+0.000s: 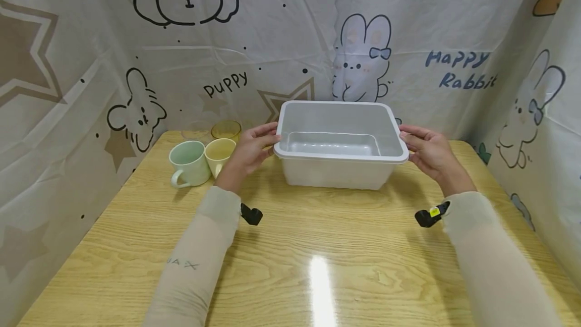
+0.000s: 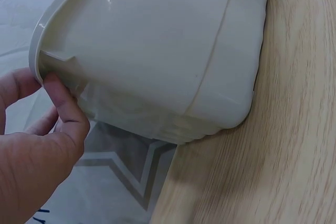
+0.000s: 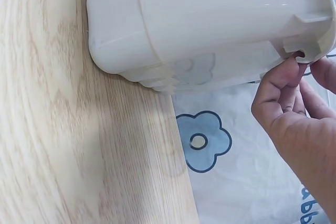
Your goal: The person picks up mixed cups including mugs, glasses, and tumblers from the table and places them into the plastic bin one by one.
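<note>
Head view: your left hand (image 1: 254, 148) and right hand (image 1: 428, 153) pinch opposite ends of the tub (image 1: 338, 171), which should balance it, near the far edge of the worktop (image 1: 354, 226). Left wrist: your fingers clamp the smooth plastic rim (image 2: 35, 51). Right wrist: likewise clamped; whether the rounded base touches wood is unclear.

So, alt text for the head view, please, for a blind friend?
A person's left hand and right hand hold a white bin by opposite ends of its rim, at a wooden table. A green mug and a yellow mug stand at left; cartoon-printed cloth hangs behind.
</note>
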The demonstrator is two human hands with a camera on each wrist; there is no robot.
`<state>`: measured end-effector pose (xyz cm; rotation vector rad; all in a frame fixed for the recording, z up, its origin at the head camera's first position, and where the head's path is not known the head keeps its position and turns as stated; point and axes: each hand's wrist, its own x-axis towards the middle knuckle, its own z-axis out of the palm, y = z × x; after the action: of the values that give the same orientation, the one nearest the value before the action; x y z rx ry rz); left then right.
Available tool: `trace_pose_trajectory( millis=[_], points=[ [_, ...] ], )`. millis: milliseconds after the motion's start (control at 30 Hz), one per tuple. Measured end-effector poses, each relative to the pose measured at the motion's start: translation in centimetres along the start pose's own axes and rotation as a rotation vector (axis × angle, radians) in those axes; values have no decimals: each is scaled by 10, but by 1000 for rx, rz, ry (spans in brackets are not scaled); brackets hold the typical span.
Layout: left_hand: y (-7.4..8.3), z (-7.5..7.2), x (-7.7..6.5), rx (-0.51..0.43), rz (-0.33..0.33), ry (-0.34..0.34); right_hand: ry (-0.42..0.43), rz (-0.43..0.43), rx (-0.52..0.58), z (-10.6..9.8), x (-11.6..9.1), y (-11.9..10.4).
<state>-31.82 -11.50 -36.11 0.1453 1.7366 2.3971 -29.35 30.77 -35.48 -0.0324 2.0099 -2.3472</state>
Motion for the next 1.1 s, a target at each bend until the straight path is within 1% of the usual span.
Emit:
trace_pose_trajectory(
  millis=[167, 233, 467, 567, 833, 967, 1100],
  points=[
    [3, -9, -4, 14, -7, 3, -37, 1, 72, 7, 2, 0],
    [5, -12, -5, 23, -3, -1, -34, 7, 59, 10, 3, 0],
    [12, -20, -10, 38, -3, 6, 7, 50, -59, 20, 5, -4],
    [15, -22, -12, 46, -10, 11, 8, 63, -56, 23, 6, -5],
    [24, -27, -17, 130, -51, 24, 3, 70, -65, 31, 9, -3],
    [26, -29, -19, 130, -64, 33, 0, 70, -77, 33, 10, -2],
    [26, -31, -19, 117, -65, 31, -17, 71, -123, 33, 10, -3]
  ],
)
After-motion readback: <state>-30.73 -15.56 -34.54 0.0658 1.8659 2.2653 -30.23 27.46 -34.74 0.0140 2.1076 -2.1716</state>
